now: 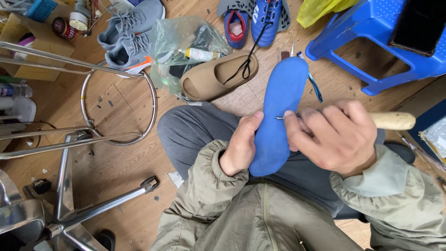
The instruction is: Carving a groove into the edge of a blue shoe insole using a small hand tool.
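A blue shoe sole (pixel 283 97) stands on edge over my lap, toe pointing away. My left hand (pixel 241 144) grips its near left side, thumb against the edge. My right hand (pixel 334 137) is closed on a stitching awl with a pale wooden handle (pixel 394 121). The awl's thin metal needle (pixel 278 117) touches the sole's left edge beside my left thumb. A blue thread (pixel 316 87) hangs off the sole's right side.
A tan slipper (pixel 218 76), grey sneakers (pixel 132 37), blue shoes (pixel 253 21) and a clear plastic bag (pixel 181 44) lie on the wooden floor ahead. A blue plastic stool (pixel 371 42) holding a dark phone (pixel 418 23) stands at right. A chrome chair base (pixel 83 139) fills the left.
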